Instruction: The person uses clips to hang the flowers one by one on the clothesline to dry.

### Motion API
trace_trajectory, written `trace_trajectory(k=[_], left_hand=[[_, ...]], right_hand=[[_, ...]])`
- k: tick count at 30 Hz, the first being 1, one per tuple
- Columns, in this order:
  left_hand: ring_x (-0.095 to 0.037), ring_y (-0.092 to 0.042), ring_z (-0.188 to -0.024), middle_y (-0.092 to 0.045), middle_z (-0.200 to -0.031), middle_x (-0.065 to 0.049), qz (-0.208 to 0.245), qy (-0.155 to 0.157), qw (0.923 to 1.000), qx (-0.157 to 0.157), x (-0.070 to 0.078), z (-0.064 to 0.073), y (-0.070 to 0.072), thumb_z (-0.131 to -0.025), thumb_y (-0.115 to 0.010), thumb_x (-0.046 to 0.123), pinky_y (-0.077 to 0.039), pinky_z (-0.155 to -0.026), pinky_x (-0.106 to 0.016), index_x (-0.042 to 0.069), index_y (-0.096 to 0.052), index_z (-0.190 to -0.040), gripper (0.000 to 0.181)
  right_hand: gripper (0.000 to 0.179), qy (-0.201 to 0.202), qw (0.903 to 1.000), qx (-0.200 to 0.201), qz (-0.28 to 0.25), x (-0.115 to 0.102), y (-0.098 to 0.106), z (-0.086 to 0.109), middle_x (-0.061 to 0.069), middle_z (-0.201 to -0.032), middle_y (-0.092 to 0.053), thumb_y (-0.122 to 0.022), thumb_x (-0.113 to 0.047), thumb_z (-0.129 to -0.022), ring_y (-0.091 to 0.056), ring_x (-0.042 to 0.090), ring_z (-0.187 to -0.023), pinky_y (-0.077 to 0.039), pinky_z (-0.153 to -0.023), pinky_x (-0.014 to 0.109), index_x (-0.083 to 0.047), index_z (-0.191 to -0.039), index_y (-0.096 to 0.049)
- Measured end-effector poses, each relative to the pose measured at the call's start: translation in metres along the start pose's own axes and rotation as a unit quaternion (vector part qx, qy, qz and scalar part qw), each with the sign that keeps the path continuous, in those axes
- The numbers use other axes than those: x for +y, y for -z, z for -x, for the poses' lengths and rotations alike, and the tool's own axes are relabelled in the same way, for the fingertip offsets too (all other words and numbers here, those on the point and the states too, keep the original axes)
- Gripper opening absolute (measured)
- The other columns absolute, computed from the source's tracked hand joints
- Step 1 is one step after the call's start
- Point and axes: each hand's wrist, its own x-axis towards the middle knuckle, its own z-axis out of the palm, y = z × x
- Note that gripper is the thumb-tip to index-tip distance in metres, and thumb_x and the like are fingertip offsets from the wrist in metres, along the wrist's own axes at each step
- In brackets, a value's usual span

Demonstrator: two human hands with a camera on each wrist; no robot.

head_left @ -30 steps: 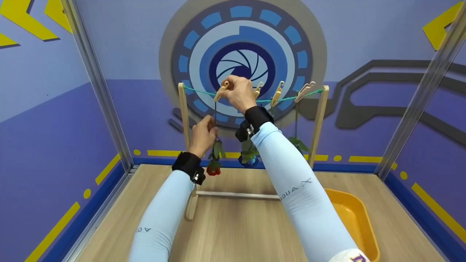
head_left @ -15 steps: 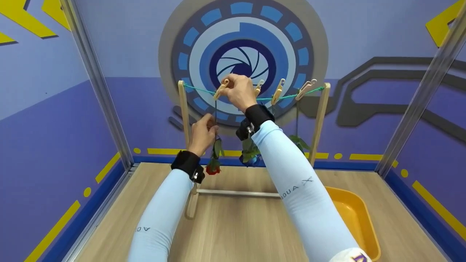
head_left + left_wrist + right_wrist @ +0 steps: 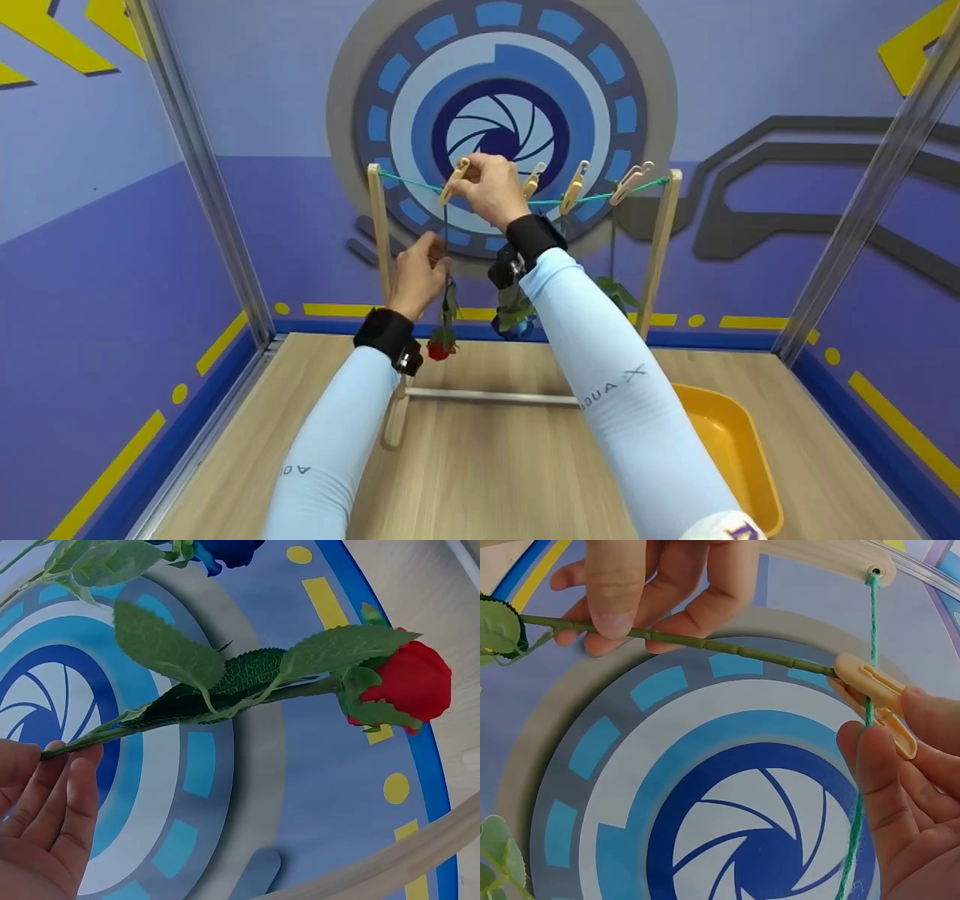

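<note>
A red rose (image 3: 412, 682) hangs head down, its leaves (image 3: 225, 679) below my left hand (image 3: 418, 276). Thumb and fingers of that hand pinch the green stem (image 3: 727, 649). Above it, my right hand (image 3: 491, 191) holds a light wooden-coloured clothespin (image 3: 874, 682) by its side and tail. The clothespin sits across the green string (image 3: 874, 622), and the stem's cut end lies at its nose. Whether the nose bites the stem fully is hard to tell.
More clothespins (image 3: 574, 187) sit along the string to the right, with a blue rose (image 3: 514, 326) and other leafy stems (image 3: 619, 292) hanging beneath. Wooden posts (image 3: 658, 255) carry the string, joined low down by a white bar (image 3: 491, 396). A yellow tray (image 3: 750, 450) stands at right.
Both hands stay nearly in place. The clothespin's tail shows more above my right fingers, whose grip has shifted slightly. The red rose has turned a little on its stem.
</note>
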Motion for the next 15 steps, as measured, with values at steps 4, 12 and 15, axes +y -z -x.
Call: trace_trajectory(k=[4,12,15], left_hand=[[-0.034,-0.068,-0.096,-0.071,-0.105,-0.02,-0.009,0.006,0.9999,-0.006,0.001,0.002,-0.002,-0.102,-0.063,0.004,-0.055,-0.086,-0.045,0.0,-0.064,-0.115,0.014],[-0.036,-0.067,-0.093,-0.069,-0.102,-0.021,-0.004,0.011,0.9996,-0.027,0.003,0.002,-0.005,-0.102,-0.061,0.004,-0.055,-0.084,-0.047,-0.002,-0.063,-0.114,0.014],[-0.035,-0.067,-0.094,-0.069,-0.104,-0.021,-0.008,0.023,0.9991,-0.036,0.004,0.003,-0.005,-0.102,-0.06,0.005,-0.055,-0.085,-0.045,-0.001,-0.063,-0.117,0.016]], right_hand=[[0.025,-0.005,1.0,-0.007,-0.003,0.0,0.002,0.002,0.014,-0.117,-0.074,-0.069,-0.013,-0.1,-0.071,0.024,-0.108,-0.06,-0.08,0.032,-0.002,-0.122,-0.071],[0.035,-0.004,0.9994,-0.025,-0.023,-0.003,0.011,0.008,0.014,-0.124,-0.072,-0.065,-0.012,-0.103,-0.07,0.024,-0.108,-0.06,-0.078,0.031,-0.004,-0.137,-0.065],[0.037,0.001,0.9993,-0.027,-0.025,-0.002,0.017,0.015,0.016,-0.128,-0.07,-0.063,-0.012,-0.104,-0.07,0.026,-0.113,-0.06,-0.084,0.032,-0.003,-0.14,-0.062]])
